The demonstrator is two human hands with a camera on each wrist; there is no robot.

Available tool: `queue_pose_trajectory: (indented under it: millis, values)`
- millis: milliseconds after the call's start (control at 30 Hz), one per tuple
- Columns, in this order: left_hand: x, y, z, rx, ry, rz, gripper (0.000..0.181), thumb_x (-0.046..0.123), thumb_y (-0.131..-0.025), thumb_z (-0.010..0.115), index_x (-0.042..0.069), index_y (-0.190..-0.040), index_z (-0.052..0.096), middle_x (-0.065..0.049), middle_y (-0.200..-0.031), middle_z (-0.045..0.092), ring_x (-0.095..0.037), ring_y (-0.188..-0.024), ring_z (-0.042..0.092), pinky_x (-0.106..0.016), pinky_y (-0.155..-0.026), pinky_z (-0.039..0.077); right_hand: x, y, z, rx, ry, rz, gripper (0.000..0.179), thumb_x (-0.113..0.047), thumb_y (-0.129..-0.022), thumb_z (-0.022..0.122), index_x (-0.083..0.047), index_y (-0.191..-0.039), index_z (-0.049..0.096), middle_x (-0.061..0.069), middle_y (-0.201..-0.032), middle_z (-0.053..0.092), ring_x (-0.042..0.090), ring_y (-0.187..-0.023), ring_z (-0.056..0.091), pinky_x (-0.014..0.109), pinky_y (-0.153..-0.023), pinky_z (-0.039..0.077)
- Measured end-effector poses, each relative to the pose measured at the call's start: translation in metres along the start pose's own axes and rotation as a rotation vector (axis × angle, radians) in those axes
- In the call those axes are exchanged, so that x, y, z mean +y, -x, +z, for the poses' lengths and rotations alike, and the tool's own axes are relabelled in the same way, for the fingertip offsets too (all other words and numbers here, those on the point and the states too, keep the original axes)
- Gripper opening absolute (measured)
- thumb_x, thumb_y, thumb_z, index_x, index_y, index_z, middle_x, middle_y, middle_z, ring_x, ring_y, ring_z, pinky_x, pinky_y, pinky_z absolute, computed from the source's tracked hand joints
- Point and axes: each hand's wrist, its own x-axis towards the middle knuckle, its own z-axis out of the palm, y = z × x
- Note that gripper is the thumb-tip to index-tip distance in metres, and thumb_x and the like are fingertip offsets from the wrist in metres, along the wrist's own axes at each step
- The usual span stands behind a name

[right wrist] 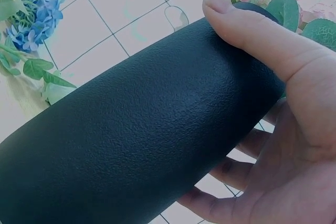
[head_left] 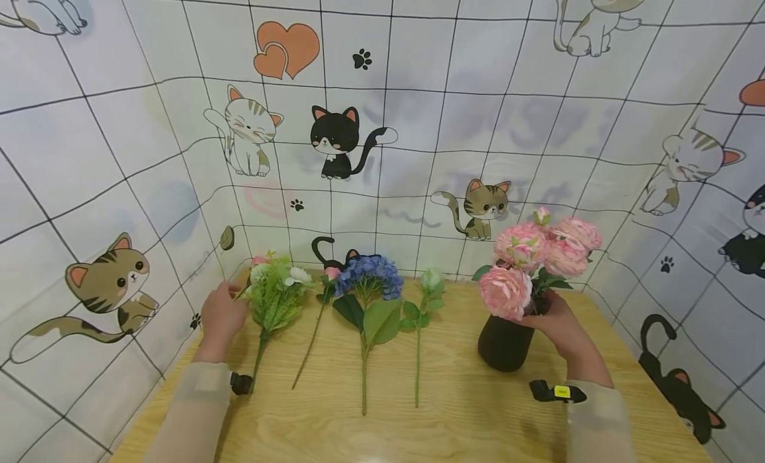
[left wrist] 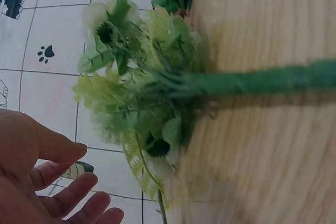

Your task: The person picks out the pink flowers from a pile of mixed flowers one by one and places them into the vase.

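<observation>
At the right, a dark, textured vase point(head_left: 505, 343) holds pink flowers point(head_left: 540, 250). My right hand point(head_left: 558, 323) grips the vase near its rim; in the right wrist view the thumb point(right wrist: 247, 30) lies across the near side and the other fingers curl behind. At the far left, my left hand point(head_left: 224, 313) is beside a green bouquet point(head_left: 271, 300) with white and pink blooms and a thick wrapped stem point(left wrist: 252, 81). In the left wrist view its fingers point(left wrist: 73, 195) are loosely bent with nothing between them, apart from the stem.
Between the hands, a pink bud on a thin stem point(head_left: 307, 343), a blue hydrangea point(head_left: 370, 277) with large leaves, and a pale green-white flower point(head_left: 431, 280) lie in a row on the wooden table point(head_left: 478, 416). Behind stands a cat-patterned cloth wall point(head_left: 412, 131).
</observation>
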Motion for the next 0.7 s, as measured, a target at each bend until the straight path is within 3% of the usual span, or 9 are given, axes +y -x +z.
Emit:
queue_pose_trajectory:
  millis: [100,200,267,333,433,567,700]
  values:
    - [-0.008,-0.002,0.000,-0.017,-0.011,-0.023,0.051,0.006,-0.097,0.052,-0.010,-0.145,0.052,-0.038,-0.122,0.062,-0.041,-0.081,0.058,-0.044,-0.063,0.043,-0.001,0.001,0.002,0.017,-0.006,0.001,0.090,-0.008,-0.095,0.077,0.013,-0.161,0.020,0.038,-0.161,0.035,0.050,-0.145,0.041,0.010,-0.088,0.048]
    - [-0.014,-0.004,0.002,-0.019,-0.038,-0.021,0.050,0.003,-0.096,0.050,-0.011,-0.143,0.053,-0.035,-0.104,0.067,-0.027,-0.061,0.049,-0.036,-0.054,0.037,-0.003,0.001,0.004,0.044,-0.001,0.000,0.091,-0.012,-0.095,0.079,0.011,-0.162,0.021,0.035,-0.161,0.037,0.046,-0.145,0.042,0.007,-0.086,0.046]
    - [-0.019,-0.006,0.002,-0.022,-0.049,-0.020,0.048,0.003,-0.096,0.049,-0.012,-0.141,0.055,-0.035,-0.102,0.068,-0.027,-0.058,0.049,-0.036,-0.053,0.038,-0.004,0.001,0.006,0.061,0.008,0.001,0.092,-0.015,-0.095,0.080,0.009,-0.162,0.022,0.032,-0.162,0.038,0.044,-0.146,0.042,0.006,-0.087,0.046]
    - [-0.023,-0.007,0.003,-0.019,-0.065,-0.015,0.046,0.005,-0.096,0.051,-0.011,-0.139,0.057,-0.036,-0.114,0.068,-0.034,-0.068,0.059,-0.040,-0.058,0.044,-0.005,0.000,0.007,0.081,0.025,0.008,0.092,-0.018,-0.095,0.081,0.008,-0.162,0.023,0.032,-0.162,0.038,0.044,-0.146,0.043,0.008,-0.089,0.048]
    - [-0.028,-0.010,0.002,-0.018,-0.090,-0.016,0.045,0.006,-0.096,0.052,-0.010,-0.138,0.058,-0.037,-0.126,0.066,-0.047,-0.090,0.067,-0.048,-0.069,0.051,-0.007,-0.002,0.009,0.102,0.028,0.022,0.096,-0.022,-0.095,0.081,0.008,-0.163,0.021,0.033,-0.164,0.035,0.048,-0.149,0.040,0.031,-0.107,0.053]
    - [-0.035,-0.013,-0.001,-0.051,-0.132,-0.032,0.049,0.007,-0.093,0.056,-0.012,-0.139,0.058,-0.038,-0.131,0.064,-0.049,-0.095,0.066,-0.052,-0.074,0.052,-0.009,-0.005,0.011,0.116,0.020,0.050,0.104,-0.023,-0.095,0.082,0.008,-0.166,0.013,0.036,-0.169,0.025,0.053,-0.156,0.029,0.067,-0.121,0.035]
    - [-0.041,-0.012,-0.005,-0.103,-0.158,-0.053,0.051,0.005,-0.093,0.056,-0.015,-0.140,0.057,-0.039,-0.136,0.061,-0.042,-0.086,0.064,-0.046,-0.069,0.050,-0.009,-0.006,0.014,0.128,0.023,0.090,0.110,-0.024,-0.095,0.081,0.007,-0.167,0.005,0.037,-0.171,0.017,0.055,-0.158,0.023,0.070,-0.123,0.030]
